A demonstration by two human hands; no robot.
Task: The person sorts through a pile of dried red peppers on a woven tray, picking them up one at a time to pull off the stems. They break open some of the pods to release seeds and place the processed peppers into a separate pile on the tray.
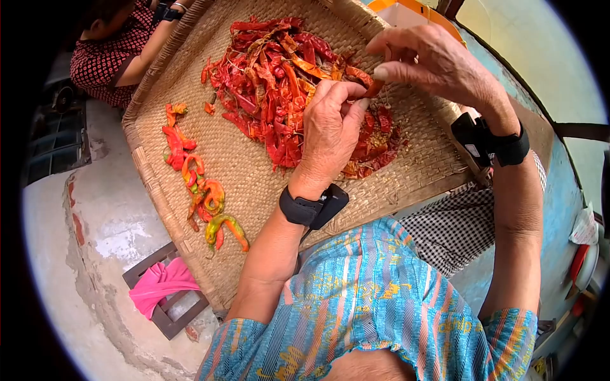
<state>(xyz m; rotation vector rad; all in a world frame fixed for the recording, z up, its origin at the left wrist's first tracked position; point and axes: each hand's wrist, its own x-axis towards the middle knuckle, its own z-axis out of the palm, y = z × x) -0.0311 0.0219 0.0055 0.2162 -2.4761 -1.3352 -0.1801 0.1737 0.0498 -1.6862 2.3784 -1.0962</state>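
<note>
A wide woven bamboo tray [254,184] rests on my lap. A heap of dried red chilies [279,70] lies at its far middle. My left hand [330,130] and my right hand [432,60] meet over the heap's right side, both pinching one small red chili [373,87] between their fingertips. Loose chili seeds and broken pieces [378,140] lie under my hands. A separate row of orange, red and greenish chilies [200,184] runs along the tray's left side. Both wrists wear black bands.
Another person in a red patterned top [108,51] sits at the tray's far left corner. A pink cloth [159,286] lies on a dark frame on the concrete floor at lower left. An orange container [413,9] stands beyond the tray.
</note>
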